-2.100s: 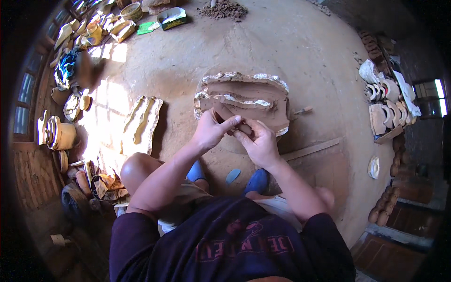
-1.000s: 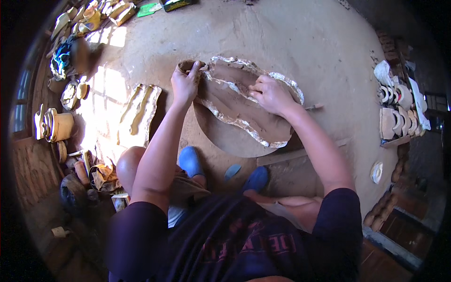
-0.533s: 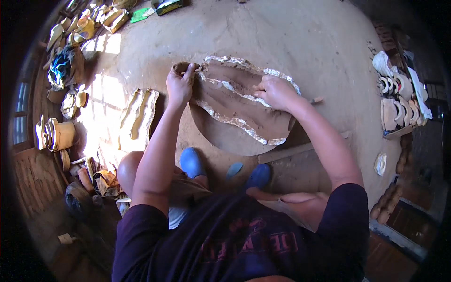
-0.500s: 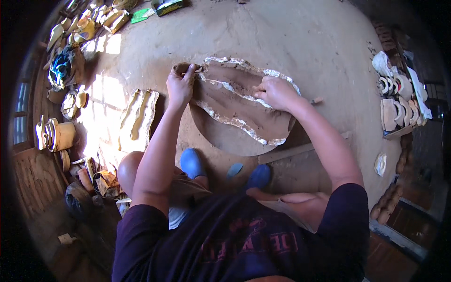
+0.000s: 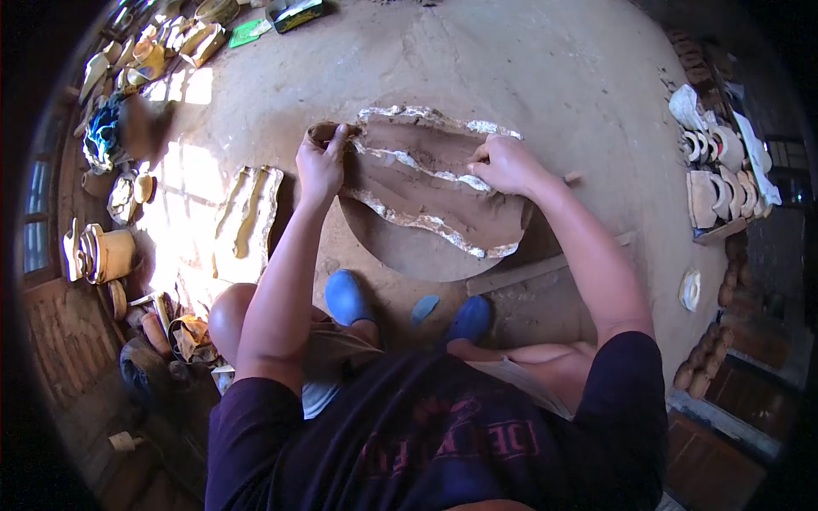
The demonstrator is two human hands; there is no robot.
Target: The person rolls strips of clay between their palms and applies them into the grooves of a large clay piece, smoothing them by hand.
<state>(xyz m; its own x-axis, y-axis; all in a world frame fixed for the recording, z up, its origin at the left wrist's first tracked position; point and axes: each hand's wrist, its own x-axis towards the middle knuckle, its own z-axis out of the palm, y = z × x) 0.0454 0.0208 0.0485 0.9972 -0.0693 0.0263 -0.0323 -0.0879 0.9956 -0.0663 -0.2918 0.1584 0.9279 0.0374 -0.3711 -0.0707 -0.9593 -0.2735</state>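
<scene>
In front of me a long plaster mould with rough white rims and two troughs lined with brown clay lies on a round board. My left hand is closed at the mould's left end, pinching a curled lump of brown clay between thumb and fingers. Over the right end, my right hand is closed, its fingertips bent down at the clay beside the middle white ridge. Whatever those fingers hold, if anything, is hidden under them.
A second pale mould piece lies in sunlight on the left. Beyond my right forearm are a flat wooden strip and a small stick-like piece. A blue-grey oval piece rests between my shoes. Stacked mould parts stand at right.
My right hand has shifted slightly right along the mould and its fingers show more bent. The left hand keeps its pinch on the clay, a little lower and further left in view.
</scene>
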